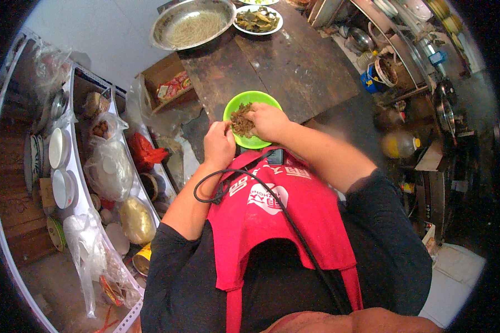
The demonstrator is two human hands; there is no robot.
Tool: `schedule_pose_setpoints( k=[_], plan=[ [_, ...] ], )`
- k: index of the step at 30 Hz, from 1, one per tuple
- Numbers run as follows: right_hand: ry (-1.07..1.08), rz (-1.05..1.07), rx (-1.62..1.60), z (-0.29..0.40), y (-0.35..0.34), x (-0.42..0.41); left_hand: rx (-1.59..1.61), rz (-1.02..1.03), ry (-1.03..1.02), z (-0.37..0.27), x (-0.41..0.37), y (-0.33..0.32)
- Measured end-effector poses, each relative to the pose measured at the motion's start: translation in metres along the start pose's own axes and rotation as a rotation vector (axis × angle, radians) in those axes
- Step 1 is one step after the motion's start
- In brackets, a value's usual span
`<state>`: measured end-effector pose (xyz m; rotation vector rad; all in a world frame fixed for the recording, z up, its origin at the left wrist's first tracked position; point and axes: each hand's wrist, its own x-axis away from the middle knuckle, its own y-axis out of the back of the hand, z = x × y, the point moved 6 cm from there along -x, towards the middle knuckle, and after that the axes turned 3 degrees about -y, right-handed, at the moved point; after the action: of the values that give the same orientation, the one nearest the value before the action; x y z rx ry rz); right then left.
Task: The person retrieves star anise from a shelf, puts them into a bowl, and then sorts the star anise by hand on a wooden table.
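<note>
A bright green plastic bowl stands at the near edge of a dark wooden table, close to my apron. Brown, shredded or crumpled food, perhaps dried leaves or fungus, lies in it. My right hand reaches over the bowl's right side with its fingertips in the food; whether they pinch any is hidden. At the bowl's left rim is my left hand, its fingers curled inward with the fingertips near the food. I cannot tell whether the left hand grips the rim or a piece of food.
At the table's far end stand a metal basin of thin pale strands and a white plate of dark green and brown leafy pieces. Shelves with bowls and plastic bags are on the left. A blue bucket and bottles stand on the right.
</note>
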<state>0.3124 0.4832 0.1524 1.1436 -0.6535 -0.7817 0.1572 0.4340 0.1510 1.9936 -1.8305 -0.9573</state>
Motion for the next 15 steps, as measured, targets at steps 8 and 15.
schedule_pose_setpoints(
  k=[8,15],
  plan=[
    [-0.198,0.052,0.010,-0.021,-0.003,0.002,0.030,-0.005,-0.041,-0.003,0.002,-0.001],
    [-0.125,-0.079,-0.059,-0.015,0.008,0.007,0.011,0.006,-0.023,-0.004,0.002,-0.001]
  ],
)
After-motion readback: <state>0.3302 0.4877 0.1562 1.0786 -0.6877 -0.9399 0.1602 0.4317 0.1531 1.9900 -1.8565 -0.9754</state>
